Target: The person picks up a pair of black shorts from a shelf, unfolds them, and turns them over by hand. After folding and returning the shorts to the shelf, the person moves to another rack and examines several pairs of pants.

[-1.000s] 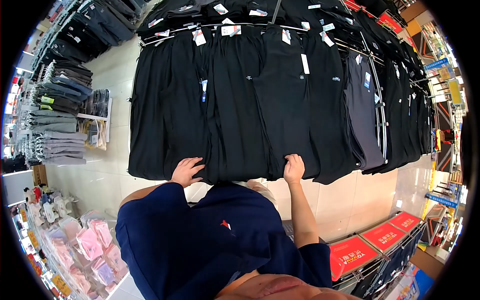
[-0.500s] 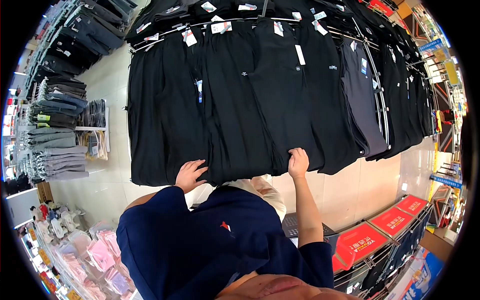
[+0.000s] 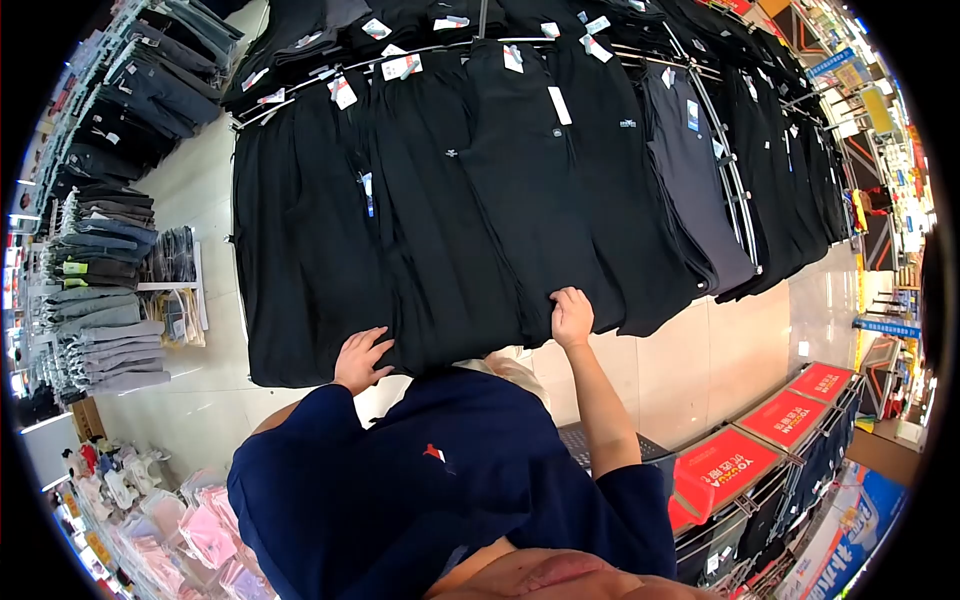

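Note:
Several pairs of black trousers (image 3: 420,220) hang side by side from a metal rack in front of me, with white tags near their waistbands. My left hand (image 3: 362,360) lies on the lower part of a left-hand pair, its fingers apart on the cloth. Farther right, my right hand (image 3: 571,317) is closed at the lower edge of another black pair (image 3: 530,200); the fingertips are partly hidden in the dark fabric. A dark grey pair of trousers (image 3: 690,180) hangs to the right of these.
Metal rack bars (image 3: 725,150) run along the display. More jeans (image 3: 150,85) and folded grey trousers (image 3: 110,340) are at left. Red sign boards (image 3: 730,465) top a rack at lower right. Packaged pink clothes (image 3: 205,535) stand at lower left. Pale tiled floor (image 3: 690,370) surrounds the display.
The view has shifted, so the rack and both hands appear slightly farther left. Both hands keep nearly the same places on the trousers.

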Tool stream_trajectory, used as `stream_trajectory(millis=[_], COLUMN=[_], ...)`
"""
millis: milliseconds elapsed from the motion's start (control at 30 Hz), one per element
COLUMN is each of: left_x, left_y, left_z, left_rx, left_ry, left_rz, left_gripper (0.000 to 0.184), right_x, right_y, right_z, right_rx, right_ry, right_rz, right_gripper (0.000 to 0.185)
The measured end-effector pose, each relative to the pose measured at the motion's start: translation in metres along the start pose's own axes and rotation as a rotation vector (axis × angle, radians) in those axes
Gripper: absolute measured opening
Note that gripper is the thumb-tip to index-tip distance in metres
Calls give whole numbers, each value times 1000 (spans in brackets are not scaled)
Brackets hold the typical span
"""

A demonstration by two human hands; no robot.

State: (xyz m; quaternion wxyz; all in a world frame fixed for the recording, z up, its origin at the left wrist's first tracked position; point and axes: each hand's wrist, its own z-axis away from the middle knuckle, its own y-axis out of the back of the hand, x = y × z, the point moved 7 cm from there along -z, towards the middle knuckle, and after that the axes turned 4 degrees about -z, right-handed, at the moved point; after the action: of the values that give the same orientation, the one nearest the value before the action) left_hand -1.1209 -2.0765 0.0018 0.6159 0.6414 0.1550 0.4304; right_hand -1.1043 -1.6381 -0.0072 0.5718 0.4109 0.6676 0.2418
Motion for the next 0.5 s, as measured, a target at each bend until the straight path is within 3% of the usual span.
stream_trajectory(millis=[500], left_x=[0], left_y=[1], left_z=[-4], left_rx=[-45], left_ry=[-31], left_rz=[30], left_gripper=[54], right_x=[3], right_y=[-2], right_z=[0], right_rx=[15], right_ry=[-19], right_rz=[15], right_gripper=[17])
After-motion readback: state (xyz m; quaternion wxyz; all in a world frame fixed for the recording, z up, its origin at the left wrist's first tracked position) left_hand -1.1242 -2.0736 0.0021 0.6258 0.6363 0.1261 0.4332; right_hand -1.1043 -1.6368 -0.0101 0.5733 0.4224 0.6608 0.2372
